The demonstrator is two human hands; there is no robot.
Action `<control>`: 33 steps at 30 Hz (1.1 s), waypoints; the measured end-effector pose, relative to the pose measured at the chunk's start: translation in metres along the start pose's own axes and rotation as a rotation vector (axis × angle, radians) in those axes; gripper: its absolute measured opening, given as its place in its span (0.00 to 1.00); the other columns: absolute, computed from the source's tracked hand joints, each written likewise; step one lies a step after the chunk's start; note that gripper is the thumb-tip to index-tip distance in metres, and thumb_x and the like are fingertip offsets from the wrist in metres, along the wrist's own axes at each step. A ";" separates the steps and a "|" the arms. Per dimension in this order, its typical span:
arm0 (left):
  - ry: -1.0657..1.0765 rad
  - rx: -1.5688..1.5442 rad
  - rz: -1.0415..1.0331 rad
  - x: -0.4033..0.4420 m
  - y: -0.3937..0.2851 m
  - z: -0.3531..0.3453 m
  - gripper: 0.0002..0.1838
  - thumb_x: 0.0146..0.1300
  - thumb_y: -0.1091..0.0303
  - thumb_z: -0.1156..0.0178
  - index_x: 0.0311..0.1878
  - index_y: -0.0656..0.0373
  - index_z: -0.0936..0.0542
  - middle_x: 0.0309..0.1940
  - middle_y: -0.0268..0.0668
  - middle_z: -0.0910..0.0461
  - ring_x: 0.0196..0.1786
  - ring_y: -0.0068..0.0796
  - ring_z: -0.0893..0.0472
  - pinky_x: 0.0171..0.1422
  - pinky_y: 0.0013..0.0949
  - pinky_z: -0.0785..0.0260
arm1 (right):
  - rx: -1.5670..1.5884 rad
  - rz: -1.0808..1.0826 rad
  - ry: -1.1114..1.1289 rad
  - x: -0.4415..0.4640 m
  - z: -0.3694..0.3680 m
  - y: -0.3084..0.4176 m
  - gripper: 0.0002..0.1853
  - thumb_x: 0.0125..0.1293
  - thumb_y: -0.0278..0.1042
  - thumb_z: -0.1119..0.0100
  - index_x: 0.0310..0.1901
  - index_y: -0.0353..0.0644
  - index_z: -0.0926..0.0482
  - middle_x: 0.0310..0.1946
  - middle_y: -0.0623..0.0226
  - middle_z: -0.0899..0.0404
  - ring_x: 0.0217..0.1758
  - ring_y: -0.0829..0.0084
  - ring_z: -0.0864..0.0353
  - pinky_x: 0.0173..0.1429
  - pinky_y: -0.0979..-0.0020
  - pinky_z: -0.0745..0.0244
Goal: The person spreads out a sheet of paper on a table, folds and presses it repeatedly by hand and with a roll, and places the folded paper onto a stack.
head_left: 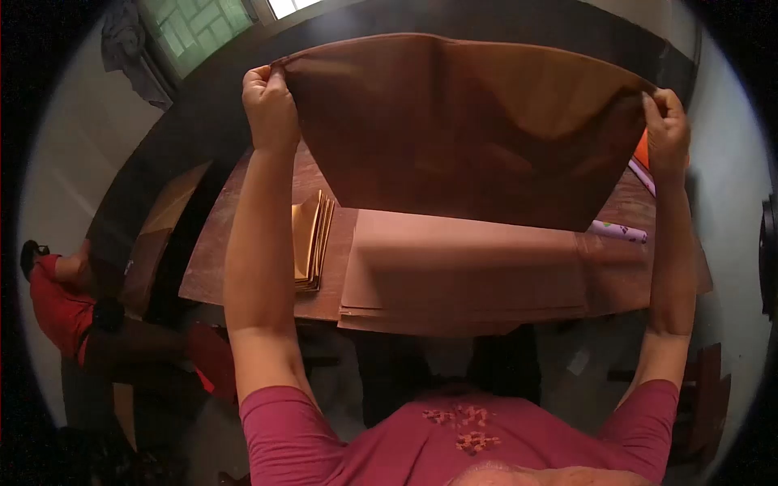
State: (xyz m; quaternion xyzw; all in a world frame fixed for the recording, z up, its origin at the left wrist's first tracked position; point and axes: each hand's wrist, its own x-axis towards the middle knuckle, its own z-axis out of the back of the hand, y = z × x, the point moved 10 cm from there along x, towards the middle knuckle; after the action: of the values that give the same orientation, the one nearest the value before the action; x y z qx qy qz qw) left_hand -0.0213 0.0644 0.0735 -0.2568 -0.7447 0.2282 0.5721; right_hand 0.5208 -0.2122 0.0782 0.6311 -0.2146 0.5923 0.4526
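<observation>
A large brown sheet (454,130), seemingly paper, hangs upright in front of me above the table, with a crease near the middle of its top edge. My left hand (270,105) pinches its upper left corner. At the upper right corner, my right hand (668,130) is closed on the sheet in the same way. Below the sheet's lower edge lies a stack of flat brown sheets (466,275), reaching the table's near edge. To its left is a pile of folded golden-brown sheets (312,243), partly behind my left forearm.
The stacks rest on a reddish wooden table (215,259). A purple patterned roll (620,232) and an orange item (641,151) lie near my right arm. On the left, a person in red (61,312) is beside another table (154,251). Dark cloth (130,53) hangs by the window.
</observation>
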 end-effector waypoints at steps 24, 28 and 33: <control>-0.064 -0.239 0.211 -0.026 0.108 0.043 0.04 0.77 0.72 0.49 0.45 0.62 0.27 0.40 0.36 0.21 0.43 0.20 0.22 0.53 0.27 0.26 | -0.080 0.125 -0.014 0.061 -0.081 0.046 0.06 0.73 0.31 0.41 0.39 0.38 0.25 0.28 0.72 0.26 0.33 0.83 0.30 0.43 0.76 0.29; -0.041 -0.291 0.185 -0.032 0.101 0.035 0.04 0.77 0.71 0.49 0.45 0.61 0.27 0.41 0.36 0.20 0.43 0.20 0.22 0.54 0.26 0.27 | -0.071 0.143 0.027 0.090 -0.074 0.029 0.06 0.74 0.32 0.42 0.39 0.40 0.25 0.28 0.74 0.26 0.33 0.84 0.30 0.42 0.77 0.29; 0.004 -0.406 0.194 -0.036 0.089 0.022 0.06 0.77 0.69 0.48 0.45 0.61 0.27 0.40 0.34 0.20 0.39 0.19 0.21 0.49 0.23 0.26 | -0.093 0.115 0.054 0.072 -0.069 0.013 0.06 0.74 0.31 0.43 0.38 0.40 0.25 0.29 0.75 0.27 0.33 0.85 0.31 0.40 0.80 0.31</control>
State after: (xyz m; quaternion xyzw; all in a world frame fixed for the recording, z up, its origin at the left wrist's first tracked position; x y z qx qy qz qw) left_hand -0.0244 0.1078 -0.0147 -0.4377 -0.7460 0.1272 0.4856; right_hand 0.4871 -0.1426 0.1429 0.5798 -0.2654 0.6234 0.4525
